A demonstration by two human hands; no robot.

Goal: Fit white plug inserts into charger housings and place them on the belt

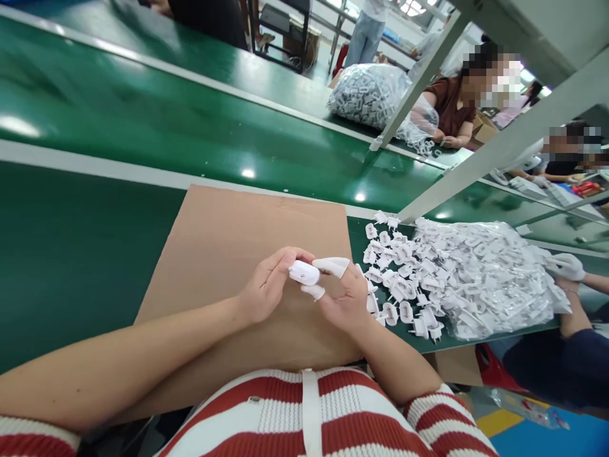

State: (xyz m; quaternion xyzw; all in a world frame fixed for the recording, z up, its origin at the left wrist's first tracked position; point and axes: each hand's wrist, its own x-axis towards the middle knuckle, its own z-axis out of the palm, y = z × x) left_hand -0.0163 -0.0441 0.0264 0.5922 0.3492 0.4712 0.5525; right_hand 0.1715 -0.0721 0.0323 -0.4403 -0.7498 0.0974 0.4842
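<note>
Between my two hands, above the cardboard sheet [238, 235], is a white plastic plug housing [304, 273]. My left hand [269, 282] is closed on its left end, thumb and fingers pressed to it. White finger covers sit on the thumb and forefinger of my right hand [345, 292], which pinches the housing's right end. The far side of the piece is hidden. Just right of my right hand lie many loose white plug housings [399, 282], some with pins showing.
A large clear bag of white housings [495, 279] rests on the green table at right, with a co-worker's gloved hand [566, 266] at its edge. A metal post [504, 133] slants across the right. Beyond the conveyor belt [190, 133] another bag [366, 95] stands near a seated person.
</note>
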